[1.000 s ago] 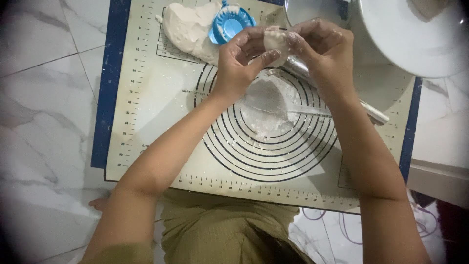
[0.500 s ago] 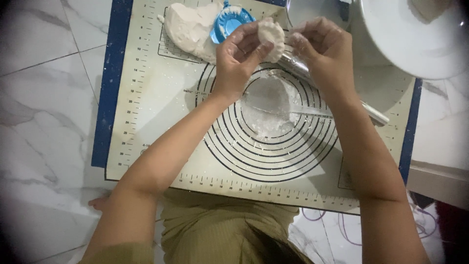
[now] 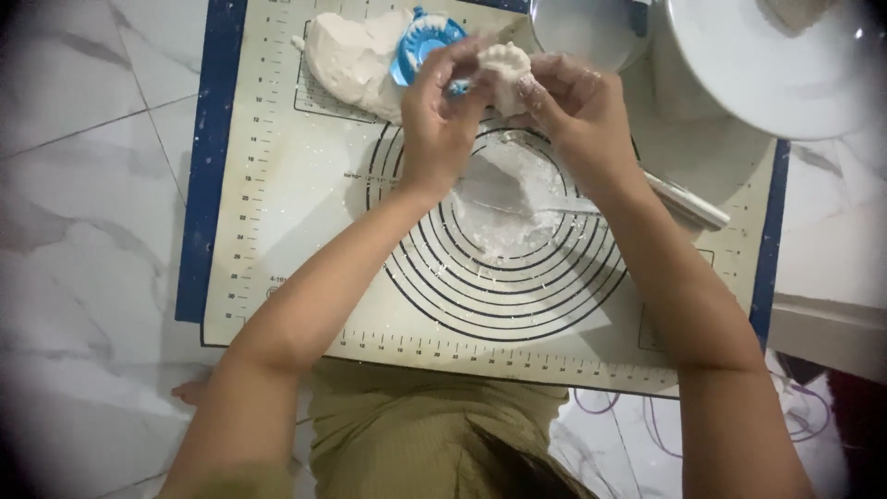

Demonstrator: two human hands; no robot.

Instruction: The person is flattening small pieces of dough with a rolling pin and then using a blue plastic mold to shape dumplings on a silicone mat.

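Observation:
Both hands hold a small folded dumpling point(image 3: 504, 66) with a crimped edge above the far part of a baking mat point(image 3: 277, 212). My left hand point(image 3: 442, 115) pinches its left side, my right hand point(image 3: 575, 109) grips its right side. Just behind the left hand lies a blue plastic dumpling press point(image 3: 420, 42), partly hidden by the fingers. A lump of white dough point(image 3: 346, 55) rests on the mat to the left of the press. Flour point(image 3: 504, 203) dusts the middle of the mat's printed circles.
A white rolling pin point(image 3: 688, 201) lies on the mat right of my right arm. A metal bowl point(image 3: 591, 28) and a large white plate point(image 3: 776, 65) sit at the far right. The mat rests on a marble floor point(image 3: 83, 231); my lap is near the bottom edge.
The dumpling has been turned in my hands, so its crimped edge now faces up, and both hands have shifted slightly toward the far side of the mat.

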